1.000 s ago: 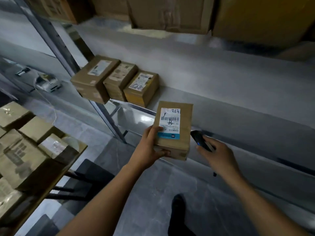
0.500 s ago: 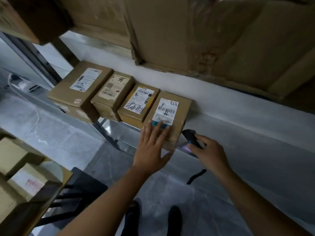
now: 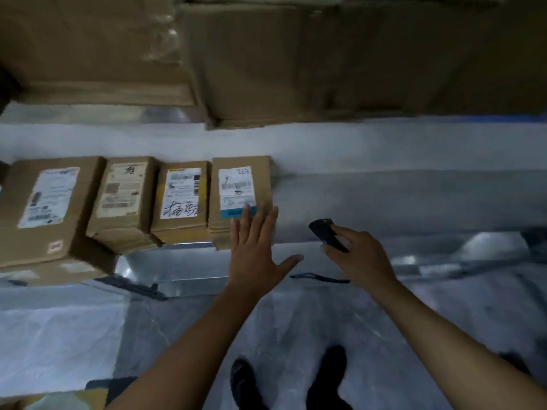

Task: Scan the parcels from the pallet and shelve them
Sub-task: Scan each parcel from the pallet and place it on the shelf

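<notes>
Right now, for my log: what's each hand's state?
Left hand: open, fingers straight, at the rightmost parcel.
Right hand: grips the black scanner.

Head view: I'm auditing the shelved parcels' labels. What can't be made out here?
All in the head view:
The four parcels: label print is blurred and unreadable.
The rightmost parcel: the label's lower corner is covered by the left hand.
The leftmost parcel: cut off by the left edge.
The scanner: mostly hidden inside the right hand.
</notes>
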The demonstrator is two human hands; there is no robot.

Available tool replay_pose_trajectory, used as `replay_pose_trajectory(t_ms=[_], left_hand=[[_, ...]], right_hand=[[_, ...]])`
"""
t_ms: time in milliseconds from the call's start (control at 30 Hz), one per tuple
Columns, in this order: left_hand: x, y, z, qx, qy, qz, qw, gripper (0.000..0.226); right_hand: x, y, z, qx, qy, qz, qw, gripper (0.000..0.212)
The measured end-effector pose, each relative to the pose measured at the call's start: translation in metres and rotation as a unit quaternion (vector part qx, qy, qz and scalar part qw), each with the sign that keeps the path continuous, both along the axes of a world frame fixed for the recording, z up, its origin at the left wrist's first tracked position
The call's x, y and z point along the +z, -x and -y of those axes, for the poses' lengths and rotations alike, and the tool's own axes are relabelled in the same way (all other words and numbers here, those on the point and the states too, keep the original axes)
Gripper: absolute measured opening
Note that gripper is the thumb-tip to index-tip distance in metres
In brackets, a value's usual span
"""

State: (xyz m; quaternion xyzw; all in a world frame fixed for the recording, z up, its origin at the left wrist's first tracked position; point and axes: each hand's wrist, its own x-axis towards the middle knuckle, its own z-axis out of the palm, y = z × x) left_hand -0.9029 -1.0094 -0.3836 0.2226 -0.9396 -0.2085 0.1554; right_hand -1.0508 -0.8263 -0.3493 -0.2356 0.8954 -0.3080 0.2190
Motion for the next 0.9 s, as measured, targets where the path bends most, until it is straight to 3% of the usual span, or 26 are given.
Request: replay_pose_trajectory(t_ms=[333, 567, 900], left_hand=[[0.038, 0.084, -0.145, -0.307, -0.072, -0.045, 0.948, 0.097], [0.072, 0.154, -0.346, -0.445, -0.070, -0.017, 0.893, 0.109], [0.101, 0.205, -0.614, -0.588, -0.083, -0.048, 0.803, 0.103]], right_hand=[[0.035, -0.020, -0.224, -0.287, 0.028, -0.075, 0.955, 0.057], [0.064, -0.044, -0.427, -0.449, 0.005, -0.107, 0.887, 0.064], [0.094, -0.089, -0.665, -0.621, -0.003, -0.153, 0.769, 0.065]])
